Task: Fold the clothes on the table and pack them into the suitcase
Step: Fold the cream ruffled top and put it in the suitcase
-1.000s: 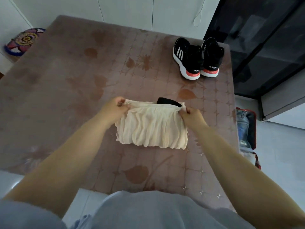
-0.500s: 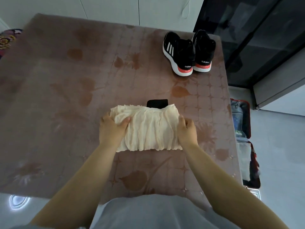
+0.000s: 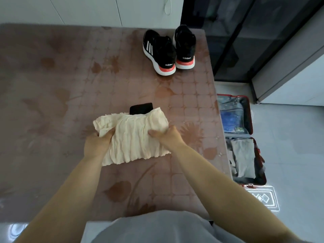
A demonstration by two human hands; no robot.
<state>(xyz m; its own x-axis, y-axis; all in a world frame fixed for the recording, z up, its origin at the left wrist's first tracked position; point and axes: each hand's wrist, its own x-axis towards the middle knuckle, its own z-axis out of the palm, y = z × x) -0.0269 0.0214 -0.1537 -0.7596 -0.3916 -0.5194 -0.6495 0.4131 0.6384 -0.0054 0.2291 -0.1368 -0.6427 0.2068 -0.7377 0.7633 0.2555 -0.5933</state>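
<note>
A folded cream crinkled garment (image 3: 133, 135) lies in the middle of the brown patterned table (image 3: 52, 95). My left hand (image 3: 97, 144) grips its left side, fingers curled into the fabric. My right hand (image 3: 166, 137) grips its right side. A small black folded item (image 3: 141, 108) pokes out from under the garment's far edge. On the floor to the right of the table lies an open red suitcase (image 3: 249, 116) with folded grey clothes (image 3: 243, 158) in its near half and blue packed things in its far half.
A pair of black sneakers (image 3: 168, 50) with white and red soles stands at the table's far right. Dark glass doors (image 3: 245, 35) rise beyond the table's right corner. A white patterned mat (image 3: 263, 199) lies on the floor near the suitcase.
My hands slid from the garment's far corners to its sides and closed on the fabric. The view shifted right, showing more of the suitcase.
</note>
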